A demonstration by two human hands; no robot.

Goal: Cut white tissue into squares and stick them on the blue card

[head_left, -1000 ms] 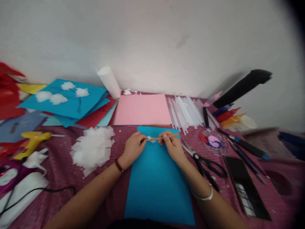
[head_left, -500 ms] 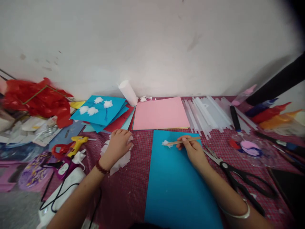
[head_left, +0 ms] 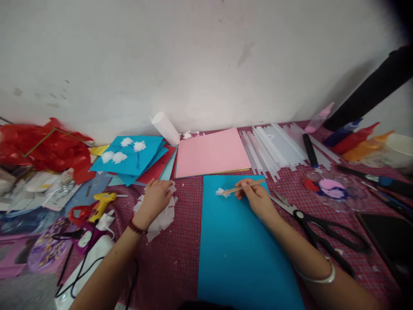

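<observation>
My right hand (head_left: 258, 200) grips a flat wooden stick (head_left: 248, 185) between thumb and fingers. The stick's far tip touches a small white tissue tuft (head_left: 220, 191) near the top of a blue sheet of paper (head_left: 232, 245). My left hand (head_left: 156, 199) lies over a loose pile of white tissue pieces (head_left: 161, 223), fingers loosely bent and the thumb apart; whether a piece is under the fingertips is hidden. At the back left, a blue card (head_left: 129, 150) carries several white tissue puffs and a painted blue stem.
Behind the sheet lie pink paper (head_left: 211, 153) and translucent glue sticks (head_left: 277, 144). A white roll (head_left: 165, 128) leans at the wall. Scissors (head_left: 322, 226) and a paint dish (head_left: 332, 189) lie to the right; a yellow glue gun (head_left: 103, 204) and a white power strip (head_left: 87, 271) to the left.
The view has shifted slightly. My right hand still holds the stick with its tip at the tissue tuft, and my left hand stays over the tissue pile.
</observation>
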